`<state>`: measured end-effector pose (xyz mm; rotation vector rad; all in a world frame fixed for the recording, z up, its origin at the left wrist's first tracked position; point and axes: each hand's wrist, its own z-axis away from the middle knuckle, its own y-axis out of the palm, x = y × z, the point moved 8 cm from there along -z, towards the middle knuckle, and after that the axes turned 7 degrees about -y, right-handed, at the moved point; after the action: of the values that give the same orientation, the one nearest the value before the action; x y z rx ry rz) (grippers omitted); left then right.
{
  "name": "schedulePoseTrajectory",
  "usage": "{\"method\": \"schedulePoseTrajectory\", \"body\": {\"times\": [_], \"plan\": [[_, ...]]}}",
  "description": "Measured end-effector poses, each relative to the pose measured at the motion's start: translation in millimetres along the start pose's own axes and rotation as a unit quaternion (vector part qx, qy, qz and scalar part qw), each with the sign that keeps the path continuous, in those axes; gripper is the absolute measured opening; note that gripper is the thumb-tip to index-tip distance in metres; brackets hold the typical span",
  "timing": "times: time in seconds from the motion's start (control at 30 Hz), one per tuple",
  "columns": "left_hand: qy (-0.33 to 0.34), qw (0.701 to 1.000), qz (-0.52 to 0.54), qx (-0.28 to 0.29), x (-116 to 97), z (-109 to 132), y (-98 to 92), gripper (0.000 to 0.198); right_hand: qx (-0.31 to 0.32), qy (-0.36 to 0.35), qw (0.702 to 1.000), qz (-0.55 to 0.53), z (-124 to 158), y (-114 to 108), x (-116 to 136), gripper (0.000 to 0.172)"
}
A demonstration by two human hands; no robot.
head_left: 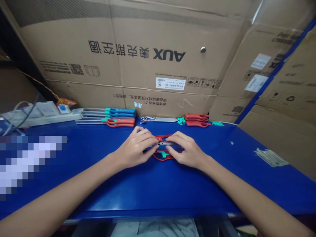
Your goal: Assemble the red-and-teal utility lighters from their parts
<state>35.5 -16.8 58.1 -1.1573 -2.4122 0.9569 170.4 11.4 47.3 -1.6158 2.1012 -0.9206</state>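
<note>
A thin metal tube (163, 143) is held level between my two hands, above the blue table. My left hand (138, 146) pinches its left part between thumb and fingers. On the right part, my right hand (185, 148) has a similar pinch. Just behind the tube lies a red plastic casing half (163, 137), partly covered by my fingers. Nearer to me is another red casing half (158, 157) with a green trigger piece (163, 153) in it. The inner ends of the tube near my fingertips are partly hidden.
Blue lighters (122, 113) and a red lighter (120, 122) lie at back left, beside a power strip (49, 118). Metal rods (163, 119), green pieces (181, 120) and red casings (197, 120) line the cardboard wall (138, 19). Pale sticks (271, 158) lie right on the table (111, 197).
</note>
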Motion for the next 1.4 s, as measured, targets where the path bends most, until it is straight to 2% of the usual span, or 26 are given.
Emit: {"method": "schedulePoseTrajectory", "body": {"times": [0.17,0.87,1.07,1.27,1.4], "plan": [[0.001,1.000,0.005,0.000,-1,0,-0.1,0.008,0.018,0.003,1.000,-0.017,-1,1,1,0.007],[0.016,1.000,0.025,-0.007,-1,2,0.5,0.009,0.015,-0.038,0.999,-0.014,0,3,5,0.013],[-0.032,0.999,0.011,0.031,3,1,4.3,0.014,0.046,-0.034,0.998,0.021,-1,4,4,0.020],[-0.030,0.999,0.003,0.014,1,0,1.4,0.014,0.086,-0.016,0.996,0.031,0,10,1,0.023],[-0.028,0.999,0.008,0.023,1,0,2.1,0.013,0.100,-0.014,0.994,0.031,0,12,3,0.023]]}}
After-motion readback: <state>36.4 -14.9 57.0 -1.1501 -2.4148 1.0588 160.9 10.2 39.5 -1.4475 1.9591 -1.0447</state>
